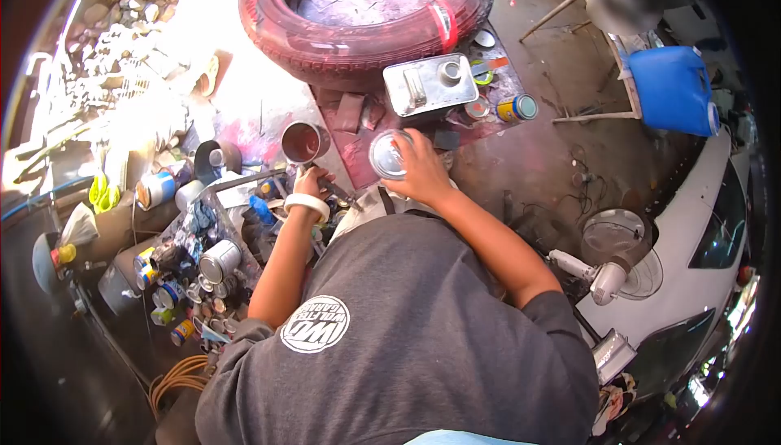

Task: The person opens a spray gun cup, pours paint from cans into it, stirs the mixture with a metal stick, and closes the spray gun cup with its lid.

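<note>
My left hand [316,181] is closed around the handle below an open metal cup [303,142] with a reddish-brown inside. A dark metal body extends from the grip toward my lap; it looks like a spray gun with its cup, though the fingers hide part of it. To the right, my right hand [419,164] has its fingers over the rim of a round silver metal piece [389,154]. Whether that is a lid or a whole can, I cannot tell. Just beyond it stands a rectangular silver tin [431,85] with a round cap.
A large tyre [358,63], dusted red, lies at the back. Small cans [517,107] stand right of the tin. Cluttered cans [220,261] fill the left side. A blue jug [667,89], a fan [614,274] and a white car [683,242] are on the right.
</note>
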`<state>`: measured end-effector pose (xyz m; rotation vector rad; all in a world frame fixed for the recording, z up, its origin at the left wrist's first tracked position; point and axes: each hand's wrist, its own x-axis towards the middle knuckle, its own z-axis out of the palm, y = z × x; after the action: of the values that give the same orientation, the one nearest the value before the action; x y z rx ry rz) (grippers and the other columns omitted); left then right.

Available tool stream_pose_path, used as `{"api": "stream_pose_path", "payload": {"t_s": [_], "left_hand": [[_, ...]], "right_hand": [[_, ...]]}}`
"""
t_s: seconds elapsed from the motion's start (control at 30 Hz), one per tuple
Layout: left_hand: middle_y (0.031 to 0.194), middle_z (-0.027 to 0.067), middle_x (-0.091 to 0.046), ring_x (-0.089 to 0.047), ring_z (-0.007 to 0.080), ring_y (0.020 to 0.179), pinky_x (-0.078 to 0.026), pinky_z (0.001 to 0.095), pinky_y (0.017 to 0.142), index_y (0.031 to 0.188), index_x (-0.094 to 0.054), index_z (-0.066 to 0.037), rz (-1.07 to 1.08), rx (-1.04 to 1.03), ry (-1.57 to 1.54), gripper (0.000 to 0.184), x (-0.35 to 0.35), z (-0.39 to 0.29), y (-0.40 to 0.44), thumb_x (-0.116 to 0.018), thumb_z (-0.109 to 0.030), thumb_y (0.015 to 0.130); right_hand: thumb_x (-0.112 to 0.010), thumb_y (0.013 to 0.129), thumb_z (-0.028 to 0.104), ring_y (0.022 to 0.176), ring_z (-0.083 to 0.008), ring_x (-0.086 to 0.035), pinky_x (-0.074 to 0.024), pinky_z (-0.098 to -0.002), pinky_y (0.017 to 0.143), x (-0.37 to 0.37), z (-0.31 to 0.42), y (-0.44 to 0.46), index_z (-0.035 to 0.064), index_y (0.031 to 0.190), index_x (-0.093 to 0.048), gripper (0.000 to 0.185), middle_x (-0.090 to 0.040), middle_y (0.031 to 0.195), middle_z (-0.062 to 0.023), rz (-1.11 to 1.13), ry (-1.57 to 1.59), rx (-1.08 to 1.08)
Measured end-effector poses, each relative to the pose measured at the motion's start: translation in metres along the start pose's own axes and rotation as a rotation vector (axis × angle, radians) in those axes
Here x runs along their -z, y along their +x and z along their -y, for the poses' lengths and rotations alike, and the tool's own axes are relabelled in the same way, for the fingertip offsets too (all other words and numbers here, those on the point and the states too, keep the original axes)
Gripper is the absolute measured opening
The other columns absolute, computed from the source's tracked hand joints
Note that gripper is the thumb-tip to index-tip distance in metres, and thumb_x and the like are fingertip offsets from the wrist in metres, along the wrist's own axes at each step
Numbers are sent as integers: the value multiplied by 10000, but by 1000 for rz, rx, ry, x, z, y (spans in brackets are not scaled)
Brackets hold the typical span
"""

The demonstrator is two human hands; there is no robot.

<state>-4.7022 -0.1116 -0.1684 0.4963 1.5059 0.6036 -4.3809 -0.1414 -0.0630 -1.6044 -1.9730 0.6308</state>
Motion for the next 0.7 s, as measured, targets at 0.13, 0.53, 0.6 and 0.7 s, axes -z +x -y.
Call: {"api": "stream_pose_path", "payload": {"t_s": [0.13, 0.53, 0.6, 0.7], "left_hand": [[985, 105, -693, -705, 271, 979, -535, 510, 855, 1035, -632, -57, -5, -353, 151, 195, 60, 44, -19, -663, -154, 870], [1071, 77, -688, -715, 211, 985, -490, 410, 769, 1112, -567, -108, -184, 59, -142, 215, -2, -2, -95, -619, -184, 918], [1095, 66, -691, -715, 214, 1043, -502, 421, 836, 1141, -589, -97, -140, 60, -95, 219, -10, 5, -84, -600, -169, 934], [1092, 61, -678, -702, 219, 1050, -520, 461, 889, 1175, -586, -86, -37, -268, 427, 266, -28, 39, -56, -620, -127, 914]], "right_hand": [[-882, 689, 358, 1278, -458, -466, -439, -514, 1062, -47, 22, 56, 39, 1451, -406, 953, -403, 1400, -257, -62, -35, -5], [-782, 815, 232, 1456, -455, -306, -246, -563, 1229, -108, 14, 97, 6, 1530, -319, 882, -304, 1558, -278, -112, -456, 32], [-774, 825, 217, 1453, -451, -314, -246, -564, 1229, -101, 13, 87, 11, 1526, -329, 856, -314, 1555, -266, -81, -372, 60], [-769, 823, 192, 1431, -445, -343, -270, -550, 1216, -85, 7, 69, 17, 1516, -351, 828, -330, 1549, -252, -60, -269, 148]]}}
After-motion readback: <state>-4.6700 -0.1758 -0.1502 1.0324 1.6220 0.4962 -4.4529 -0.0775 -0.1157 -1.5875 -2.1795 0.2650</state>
